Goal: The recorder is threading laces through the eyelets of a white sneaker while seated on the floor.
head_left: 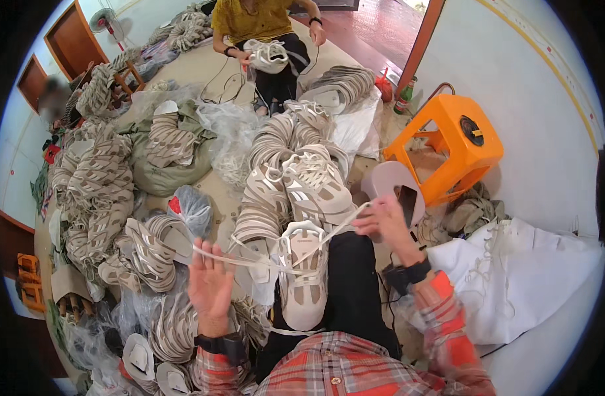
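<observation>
A beige shoe upper (304,277) lies on my lap, toe toward me. A flat white lace (250,259) runs through its eyelets and stretches out to both sides. My left hand (210,287) is raised with fingers spread, and the lace crosses just above the fingertips. My right hand (383,221) pinches the other end of the lace up and to the right of the shoe. Both wrists wear dark bands, and my sleeves are plaid.
Stacks of beige shoe uppers (296,171) fill the floor ahead and to the left (98,191). An orange plastic stool (457,148) stands at right, white cloth (520,277) beside me. Another person (263,39) sits opposite holding a shoe. Clear plastic bags (230,135) lie around.
</observation>
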Action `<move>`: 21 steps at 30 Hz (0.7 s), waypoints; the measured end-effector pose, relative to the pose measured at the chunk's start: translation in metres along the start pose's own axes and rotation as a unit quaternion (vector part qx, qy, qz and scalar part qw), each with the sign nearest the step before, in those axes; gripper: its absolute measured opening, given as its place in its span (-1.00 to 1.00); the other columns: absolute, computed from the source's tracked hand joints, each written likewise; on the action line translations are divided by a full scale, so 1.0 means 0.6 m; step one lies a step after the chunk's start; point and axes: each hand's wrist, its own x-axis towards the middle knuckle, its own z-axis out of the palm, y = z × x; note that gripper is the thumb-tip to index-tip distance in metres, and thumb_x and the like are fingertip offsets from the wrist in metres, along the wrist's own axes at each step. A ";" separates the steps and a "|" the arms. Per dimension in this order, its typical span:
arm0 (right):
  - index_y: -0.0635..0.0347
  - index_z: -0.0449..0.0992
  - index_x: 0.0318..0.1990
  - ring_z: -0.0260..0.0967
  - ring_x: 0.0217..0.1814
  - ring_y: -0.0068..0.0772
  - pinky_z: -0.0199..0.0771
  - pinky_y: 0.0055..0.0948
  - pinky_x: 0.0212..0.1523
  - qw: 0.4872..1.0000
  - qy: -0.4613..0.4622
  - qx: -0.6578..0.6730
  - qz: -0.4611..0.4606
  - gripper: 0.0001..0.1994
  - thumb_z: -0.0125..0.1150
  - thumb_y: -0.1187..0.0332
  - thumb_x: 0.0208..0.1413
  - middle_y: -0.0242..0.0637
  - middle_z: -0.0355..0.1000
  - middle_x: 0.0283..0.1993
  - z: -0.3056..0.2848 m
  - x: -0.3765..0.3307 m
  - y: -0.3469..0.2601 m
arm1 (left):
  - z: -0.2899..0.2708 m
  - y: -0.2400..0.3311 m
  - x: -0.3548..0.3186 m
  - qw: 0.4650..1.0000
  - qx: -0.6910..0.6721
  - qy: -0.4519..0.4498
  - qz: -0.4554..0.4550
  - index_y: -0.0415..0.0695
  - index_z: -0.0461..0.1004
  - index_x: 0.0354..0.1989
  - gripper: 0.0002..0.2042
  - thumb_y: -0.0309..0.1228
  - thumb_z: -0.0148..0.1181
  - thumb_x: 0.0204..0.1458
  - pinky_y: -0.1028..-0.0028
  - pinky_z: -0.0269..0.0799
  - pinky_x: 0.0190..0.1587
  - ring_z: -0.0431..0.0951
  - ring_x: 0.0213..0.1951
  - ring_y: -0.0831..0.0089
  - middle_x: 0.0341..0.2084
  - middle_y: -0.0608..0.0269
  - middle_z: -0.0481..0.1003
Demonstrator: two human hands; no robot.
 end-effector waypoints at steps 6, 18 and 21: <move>0.40 0.31 -0.29 0.35 0.00 -0.23 0.40 -0.37 0.02 0.901 -0.096 0.423 -0.031 -0.88 -0.04 0.47 0.14 -0.12 0.36 -0.15 0.077 0.003 0.031 | -0.005 -0.026 -0.013 0.992 0.099 -0.084 -0.011 0.24 -0.07 0.27 -0.45 -0.33 -0.05 0.11 0.07 -0.07 0.23 0.01 0.24 0.32 0.23 0.23 0.00; 0.21 0.38 -0.30 0.41 -0.39 -0.47 0.49 -0.52 -0.32 0.893 0.092 0.434 -0.073 -0.94 0.03 0.45 0.10 -0.27 0.42 -0.42 -0.176 0.003 0.122 | 0.001 -0.083 0.013 0.867 0.492 -0.043 0.065 -0.15 0.11 0.21 -0.40 -0.59 0.11 -0.08 0.74 0.14 -0.44 0.21 -0.50 0.74 -0.51 0.51 0.29; 0.24 0.42 -0.36 0.40 -0.43 -0.52 0.43 -0.59 -0.42 0.911 0.103 0.363 -0.167 -0.94 0.04 0.47 0.07 -0.28 0.44 -0.46 -0.316 0.016 0.137 | -0.051 0.005 0.054 0.608 0.769 -0.166 -0.104 -0.17 0.24 0.11 -0.51 -0.57 0.12 -0.08 0.75 0.07 -0.48 0.18 -0.51 0.77 -0.57 0.55 0.28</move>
